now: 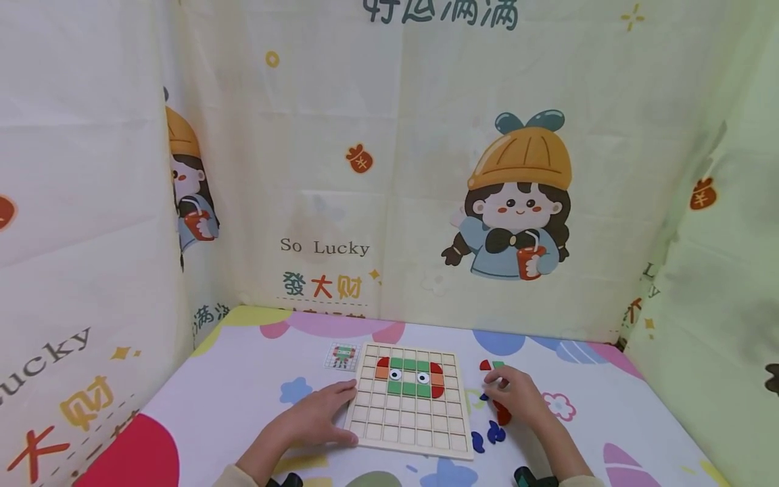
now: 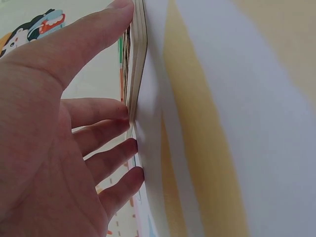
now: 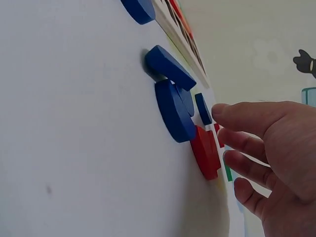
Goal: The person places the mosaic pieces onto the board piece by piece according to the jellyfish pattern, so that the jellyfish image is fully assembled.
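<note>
My left hand (image 1: pixel 316 414) rests at the left edge of a wooden grid board (image 1: pixel 420 426), its thumb and fingertips touching the frame. Green, red and orange tiles and two eye tiles (image 1: pixel 422 378) form a wide shape in the board's upper rows. Just right of the board, my right hand (image 1: pixel 518 396) hovers over loose pieces with its fingers loosely bent; nothing shows between them. A small blue piece (image 3: pixel 203 109) lies close by its thumb tip. Red pieces (image 3: pixel 205 153) and curved blue pieces (image 3: pixel 174 111) lie near that hand.
A small pattern card (image 1: pixel 342 356) with a coloured figure lies at the board's upper left. Beyond the right hand are a red piece (image 1: pixel 485 365) and a green piece (image 1: pixel 498 365). Printed cloth walls (image 1: pixel 414 203) enclose the table at the back and sides.
</note>
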Demonstrator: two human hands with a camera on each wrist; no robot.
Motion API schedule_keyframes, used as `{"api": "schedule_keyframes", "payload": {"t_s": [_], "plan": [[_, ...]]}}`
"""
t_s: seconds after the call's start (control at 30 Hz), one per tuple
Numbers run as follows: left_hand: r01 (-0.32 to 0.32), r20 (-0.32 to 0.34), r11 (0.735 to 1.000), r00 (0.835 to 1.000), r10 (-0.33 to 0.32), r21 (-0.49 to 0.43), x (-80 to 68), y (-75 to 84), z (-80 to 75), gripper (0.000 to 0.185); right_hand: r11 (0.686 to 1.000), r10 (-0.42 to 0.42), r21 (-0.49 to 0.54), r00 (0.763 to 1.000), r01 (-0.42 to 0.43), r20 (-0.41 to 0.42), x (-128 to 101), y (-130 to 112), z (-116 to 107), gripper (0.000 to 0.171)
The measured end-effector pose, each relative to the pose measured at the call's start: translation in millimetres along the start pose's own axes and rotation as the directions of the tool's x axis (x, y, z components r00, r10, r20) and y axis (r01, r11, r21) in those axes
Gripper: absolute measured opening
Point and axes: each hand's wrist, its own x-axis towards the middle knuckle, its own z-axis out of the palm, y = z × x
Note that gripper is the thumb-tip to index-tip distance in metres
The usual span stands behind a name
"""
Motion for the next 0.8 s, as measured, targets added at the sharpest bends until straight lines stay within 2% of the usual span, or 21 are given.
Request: {"api": "schedule_keyframes", "payload": {"t_s": [0.23,0.67,0.8], "plan": [[0.017,0.011,1.0,1.0,-0.017,-0.008,0.6,0.0,0.5,0.089,1.0,0.021,-0.013,1.0,-0.021,-0.008,-2,5,-2,0.014],[-0.029,-0.006,0.999,1.0,0.029,0.028,-1.2,-1.1,-0.5,0.09,0.999,0.026,-0.019,1.0,-0.026,0.008,-13,14,-8,0.018],[-0.02,0.001,1.0,1.0,0.02,0.02,-1.6,-0.2,-1.5,0.089,0.999,0.029,-0.013,0.999,-0.029,0.023,-16,15,-9,0.019]]}}
